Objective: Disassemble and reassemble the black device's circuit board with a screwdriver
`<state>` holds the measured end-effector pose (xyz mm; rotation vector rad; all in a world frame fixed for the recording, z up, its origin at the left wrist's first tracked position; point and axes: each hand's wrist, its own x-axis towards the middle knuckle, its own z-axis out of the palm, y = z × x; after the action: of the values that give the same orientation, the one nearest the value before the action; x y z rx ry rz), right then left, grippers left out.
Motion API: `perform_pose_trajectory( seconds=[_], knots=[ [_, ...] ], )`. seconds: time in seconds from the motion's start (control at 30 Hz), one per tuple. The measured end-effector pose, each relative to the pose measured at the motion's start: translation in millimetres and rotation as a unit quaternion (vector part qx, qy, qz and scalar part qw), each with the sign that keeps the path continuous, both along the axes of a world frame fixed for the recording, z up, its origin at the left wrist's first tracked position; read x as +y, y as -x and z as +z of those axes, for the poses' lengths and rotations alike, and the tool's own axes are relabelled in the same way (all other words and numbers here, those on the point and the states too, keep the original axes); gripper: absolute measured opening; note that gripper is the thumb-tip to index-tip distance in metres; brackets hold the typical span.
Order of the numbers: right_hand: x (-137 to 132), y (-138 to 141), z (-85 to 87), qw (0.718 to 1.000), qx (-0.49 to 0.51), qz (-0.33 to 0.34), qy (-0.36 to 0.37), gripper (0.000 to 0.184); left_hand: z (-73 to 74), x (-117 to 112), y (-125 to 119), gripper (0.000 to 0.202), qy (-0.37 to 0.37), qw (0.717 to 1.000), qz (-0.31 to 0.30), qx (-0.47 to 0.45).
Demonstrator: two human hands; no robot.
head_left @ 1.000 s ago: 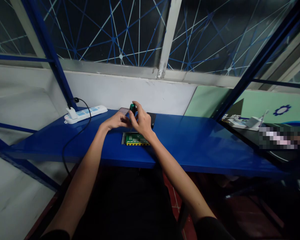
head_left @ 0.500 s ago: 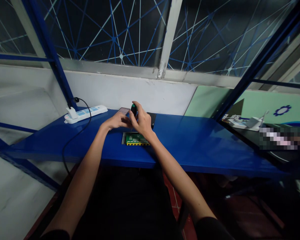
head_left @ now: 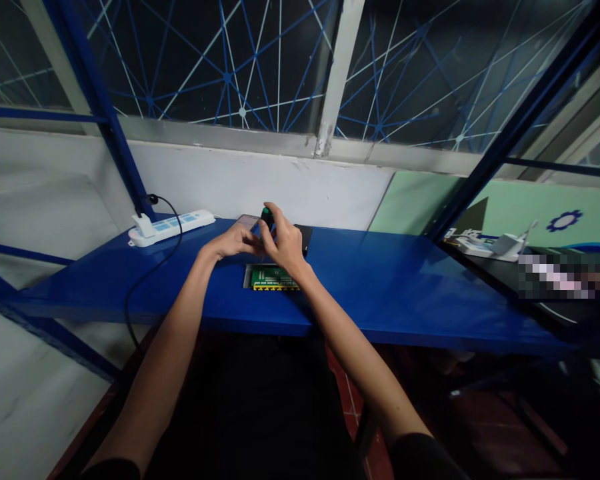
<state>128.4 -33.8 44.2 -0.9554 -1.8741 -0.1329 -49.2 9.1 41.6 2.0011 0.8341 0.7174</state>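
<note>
Sitting in the far-left power strip (head_left: 193, 221), a white plug (head_left: 145, 227) is seen. Left hand (head_left: 236, 241) is curled; can't tell if anything's gripped. A green circuit board (head_left: 271, 275) is held in the grey case (head_left: 247, 276), near centre. Green-and-black tool handle (head_left: 266, 215) is pinched by the right hand (head_left: 286, 244), above the board.

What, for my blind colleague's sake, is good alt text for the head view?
The right hand holds a roughly upright, dark-handled tool by a green circuit board on a blue table, the left hand close beside it. A phone lies behind the hands; a white power strip sits to the left.
</note>
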Motion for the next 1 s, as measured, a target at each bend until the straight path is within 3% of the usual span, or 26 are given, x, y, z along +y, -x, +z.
perform_pose_trajectory(
  seconds=[0.33,0.57,0.83,1.0],
  knots=[
    [5.5,-4.9,0.2,0.999,0.024,-0.027,0.003,0.048,2.5,-4.9,-2.3,0.016,-0.008,1.000,-0.021,0.014],
    [-0.2,-4.4,1.3,1.000,0.011,-0.008,0.000,0.046,2.5,-4.9,-2.4,0.013,0.011,1.000,-0.009,-0.014],
    [1.2,-3.6,1.3,1.000,-0.003,-0.026,-0.010,0.048,2.0,-4.3,-0.8,0.017,-0.011,1.000,-0.018,0.022],
    [5.2,-14.6,11.0,0.997,0.062,-0.047,-0.008,0.047,2.7,-8.0,-2.5,0.028,0.008,1.000,0.004,0.016]
  ],
)
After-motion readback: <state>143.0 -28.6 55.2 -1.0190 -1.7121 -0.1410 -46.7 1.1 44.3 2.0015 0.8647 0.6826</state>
